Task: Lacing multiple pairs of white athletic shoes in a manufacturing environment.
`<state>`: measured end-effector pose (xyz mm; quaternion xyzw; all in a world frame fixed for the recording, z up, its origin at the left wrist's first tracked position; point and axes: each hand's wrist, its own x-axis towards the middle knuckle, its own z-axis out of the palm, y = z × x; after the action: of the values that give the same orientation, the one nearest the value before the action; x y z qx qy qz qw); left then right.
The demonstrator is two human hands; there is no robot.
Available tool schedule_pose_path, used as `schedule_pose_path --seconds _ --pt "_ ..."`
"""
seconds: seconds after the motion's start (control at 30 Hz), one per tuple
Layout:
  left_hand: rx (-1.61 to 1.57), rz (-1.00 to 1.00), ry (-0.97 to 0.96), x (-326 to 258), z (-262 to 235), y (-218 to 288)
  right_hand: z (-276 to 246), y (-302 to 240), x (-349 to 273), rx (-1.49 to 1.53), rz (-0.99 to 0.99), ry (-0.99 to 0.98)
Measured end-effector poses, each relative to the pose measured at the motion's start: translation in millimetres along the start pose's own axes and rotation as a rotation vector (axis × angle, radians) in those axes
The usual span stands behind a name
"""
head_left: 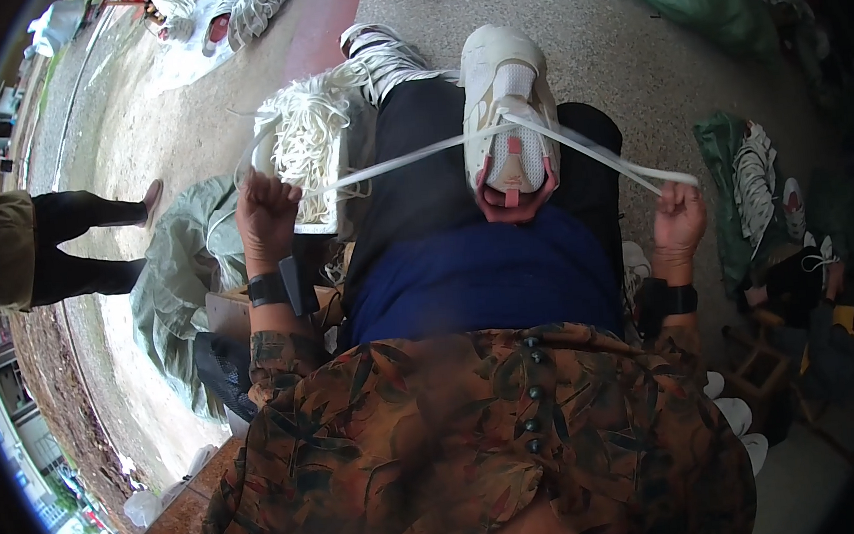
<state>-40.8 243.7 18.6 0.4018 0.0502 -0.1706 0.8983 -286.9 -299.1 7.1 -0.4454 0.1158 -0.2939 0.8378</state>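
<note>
From here I count one left hand, one right hand, two dark wristbands, one white-and-pink shoe between them, one box of white laces too tangled to number, and three green sacks.

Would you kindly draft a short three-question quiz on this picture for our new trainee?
1. True or false: the white shoe is standing on the ground.
2. Multiple choice: what does the right hand grip?
A) a pair of scissors
B) a flat white lace
C) a brush
3. Fill in the blank: in the picture, the tray heaped with loose laces is on the ____ side of the shoe.

Key:
1. False; it rests on the person's lap.
2. B
3. left
</note>
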Motion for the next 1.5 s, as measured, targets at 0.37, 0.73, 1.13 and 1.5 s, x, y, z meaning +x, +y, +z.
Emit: schedule_pose_path --seconds 0.37,0.73,1.13,1.5 --pt "1.996 0.417 -0.044 5 85 -60 94 -2 7 -1.834 0.106 -0.436" --pt "1.792 0.619 -0.462 50 209 -144 190 83 56 -1.597 -0.349 -0.489" --pt "1.665 0.336 -0.431 64 224 -104 193 55 84 -1.63 -0.386 -0.647" --pt "1.61 0.634 -0.643 75 220 -99 185 53 109 -1.621 -0.532 -0.789"
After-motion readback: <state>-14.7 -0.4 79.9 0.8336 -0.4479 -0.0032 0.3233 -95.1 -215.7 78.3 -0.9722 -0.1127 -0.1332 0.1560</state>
